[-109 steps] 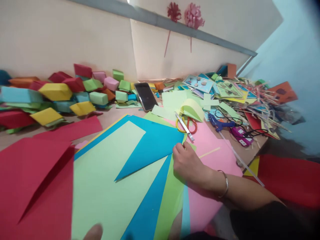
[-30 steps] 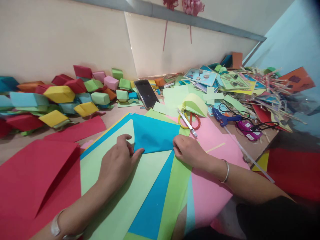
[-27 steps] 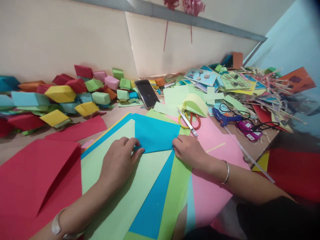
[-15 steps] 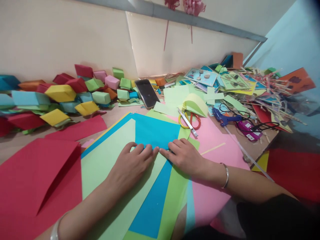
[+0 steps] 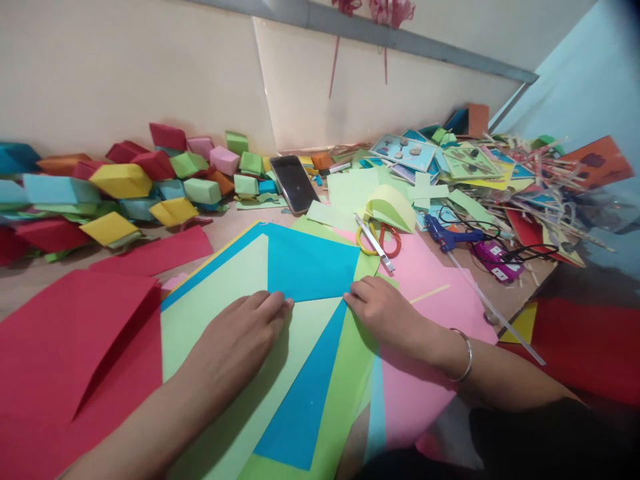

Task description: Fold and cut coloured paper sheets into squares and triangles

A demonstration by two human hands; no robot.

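A small blue sheet of paper (image 5: pixel 313 263) lies flat over a light green sheet (image 5: pixel 220 293) and part of a larger blue sheet (image 5: pixel 295 407). My left hand (image 5: pixel 240 333) has its fingers bent and pressed together at the small blue sheet's lower left corner. At the lower right corner, my right hand (image 5: pixel 385 310) pinches the same sheet's edge between thumb and fingers. The near edge between the hands looks straight. My fingertips partly hide both corners.
Red paper (image 5: pixel 45 333) lies at left, below several coloured paper boxes (image 5: pixel 120 183). Beyond the sheets are a phone (image 5: pixel 294 185), scissors (image 5: pixel 385 239) and a white-handled cutter (image 5: pixel 375 243). A blue glue gun (image 5: pixel 447 235) and a purple power socket (image 5: pixel 497 259) sit at right.
My hands have moved apart along the small blue sheet's near edge, the left hand going left and the right hand slightly right. More of that edge now shows.
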